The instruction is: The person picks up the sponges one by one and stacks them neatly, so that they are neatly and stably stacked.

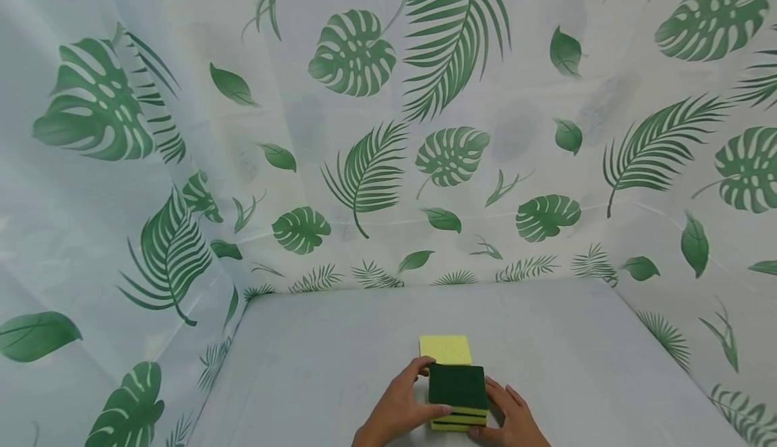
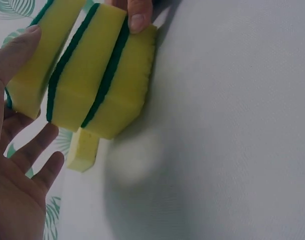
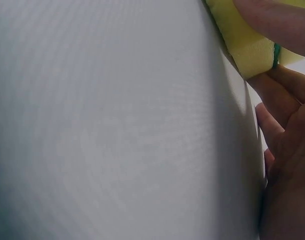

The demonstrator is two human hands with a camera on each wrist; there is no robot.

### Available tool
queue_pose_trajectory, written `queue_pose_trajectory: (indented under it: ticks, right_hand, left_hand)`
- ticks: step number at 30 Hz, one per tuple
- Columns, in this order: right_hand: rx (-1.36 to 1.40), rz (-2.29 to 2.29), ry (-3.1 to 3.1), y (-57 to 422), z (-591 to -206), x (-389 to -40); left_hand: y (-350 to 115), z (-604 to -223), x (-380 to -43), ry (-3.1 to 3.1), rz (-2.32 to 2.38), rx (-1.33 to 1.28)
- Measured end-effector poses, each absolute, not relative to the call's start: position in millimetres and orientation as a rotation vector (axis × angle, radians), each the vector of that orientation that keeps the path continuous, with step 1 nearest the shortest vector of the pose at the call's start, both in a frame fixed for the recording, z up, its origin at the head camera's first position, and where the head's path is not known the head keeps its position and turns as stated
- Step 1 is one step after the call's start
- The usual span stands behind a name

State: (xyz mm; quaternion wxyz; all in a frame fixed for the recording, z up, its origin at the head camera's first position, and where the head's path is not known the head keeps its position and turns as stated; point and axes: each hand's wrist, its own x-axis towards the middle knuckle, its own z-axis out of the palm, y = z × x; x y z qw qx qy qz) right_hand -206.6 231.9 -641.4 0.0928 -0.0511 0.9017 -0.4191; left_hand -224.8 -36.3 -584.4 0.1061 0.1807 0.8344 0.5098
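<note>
Three yellow sponges with dark green scouring faces are stacked near the table's front. My left hand holds the top sponge between thumb and fingers, its green face up. In the left wrist view, a narrow gap separates that sponge from the middle sponge. From the right side, my right hand grips the lower part of the stack, its thumb pressing the near side by the bottom sponge. Just behind the stack, another sponge lies yellow side up.
A pale grey table spreads around the sponges. White cloth printed with green leaves rises behind the table and along both sides.
</note>
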Motion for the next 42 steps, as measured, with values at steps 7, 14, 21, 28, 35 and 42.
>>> queue_pose_trajectory:
  ticks: [7, 14, 21, 28, 35, 42]
  right_hand:
    - [-0.121, -1.236, 2.673, 230.0, -637.5, -205.9]
    - [-0.144, -1.261, 2.672, 230.4, -639.4, -205.8]
    - [-0.152, -1.269, 2.685, 230.8, -643.0, -206.1]
    - [-0.138, -1.277, 2.686, 229.3, -639.6, -205.1]
    - [-0.165, -1.281, 2.695, 229.9, -638.2, -203.9]
    - [-0.185, -1.285, 2.701, 229.9, -638.2, -201.6]
  left_hand:
    - [-33.1, -589.1, -224.2, 2.465, 1.516, 0.516]
    - [-30.6, -592.1, -225.1, 2.459, 1.514, 0.487]
    - [-30.5, -599.3, -224.6, 2.439, 1.526, 0.462]
    - [-30.4, -600.2, -225.3, 2.400, 1.558, 0.465]
    - [-28.4, -601.1, -223.8, 2.378, 1.614, 0.467]
    - [-32.4, -598.8, -228.7, 2.455, 1.663, 0.422]
